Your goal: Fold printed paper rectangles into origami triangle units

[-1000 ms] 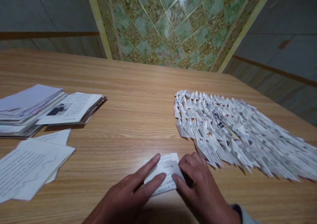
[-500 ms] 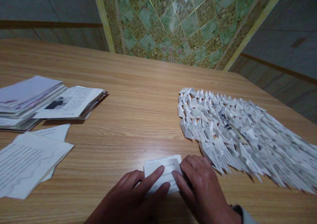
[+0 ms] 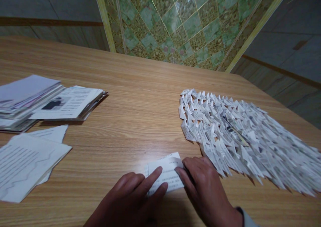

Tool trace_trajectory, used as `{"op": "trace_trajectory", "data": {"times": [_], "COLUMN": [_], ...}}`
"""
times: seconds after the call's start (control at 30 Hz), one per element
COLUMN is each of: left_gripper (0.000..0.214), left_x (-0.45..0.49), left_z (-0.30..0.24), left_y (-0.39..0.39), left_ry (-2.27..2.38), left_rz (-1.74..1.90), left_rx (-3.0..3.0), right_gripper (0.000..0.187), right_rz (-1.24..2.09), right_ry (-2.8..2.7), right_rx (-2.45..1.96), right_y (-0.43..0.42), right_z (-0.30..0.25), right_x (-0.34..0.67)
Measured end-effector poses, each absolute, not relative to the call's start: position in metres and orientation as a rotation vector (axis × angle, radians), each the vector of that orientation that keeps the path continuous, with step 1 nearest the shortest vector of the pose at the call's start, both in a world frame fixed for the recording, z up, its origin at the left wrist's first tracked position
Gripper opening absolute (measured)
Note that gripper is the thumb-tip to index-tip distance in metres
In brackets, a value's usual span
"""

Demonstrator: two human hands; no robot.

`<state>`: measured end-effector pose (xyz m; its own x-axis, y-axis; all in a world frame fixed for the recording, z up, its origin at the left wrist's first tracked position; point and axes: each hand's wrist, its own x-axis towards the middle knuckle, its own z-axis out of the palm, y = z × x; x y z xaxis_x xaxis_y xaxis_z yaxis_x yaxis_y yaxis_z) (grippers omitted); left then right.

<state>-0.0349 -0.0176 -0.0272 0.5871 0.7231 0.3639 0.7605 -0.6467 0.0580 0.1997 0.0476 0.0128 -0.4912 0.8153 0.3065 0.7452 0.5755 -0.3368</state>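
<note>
A small folded slip of printed paper (image 3: 167, 173) lies on the wooden table (image 3: 140, 96) near its front edge. My left hand (image 3: 132, 200) presses its left part with index finger and thumb stretched over it, the other fingers curled. My right hand (image 3: 204, 190) pins the slip's right edge with fingers bent and pressed down. Just right of my right hand spreads a wide mass of small folded paper pieces (image 3: 238, 136), laid in overlapping rows.
At the left edge sits a stack of magazines or booklets (image 3: 47, 101), with loose torn printed sheets (image 3: 27, 161) in front of it. Beyond the table's far edge is a green patterned tile floor (image 3: 180, 23) and grey tiles.
My left hand drew back toward me and curled its outer fingers. The slip and my right hand shifted slightly; the camera tilted a little.
</note>
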Motion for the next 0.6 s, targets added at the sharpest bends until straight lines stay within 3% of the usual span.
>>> {"op": "trace_trajectory", "data": {"times": [0.2,0.6], "left_gripper": [0.036,0.053], "left_x": [-0.032,-0.029], "left_z": [-0.015,-0.017], "left_y": [-0.019,-0.018], "left_ry": [-1.193,-1.028], "left_rz": [-0.698,-0.654], "left_rx": [-2.658,-2.782], "right_gripper": [0.041,0.035], "right_rz": [0.254,0.182], "right_ry": [-2.44,-2.463], "right_rx": [-1.186,-1.239], "right_y": [0.045,0.042], "right_z": [0.016,0.017], "right_x": [0.203,0.204]}}
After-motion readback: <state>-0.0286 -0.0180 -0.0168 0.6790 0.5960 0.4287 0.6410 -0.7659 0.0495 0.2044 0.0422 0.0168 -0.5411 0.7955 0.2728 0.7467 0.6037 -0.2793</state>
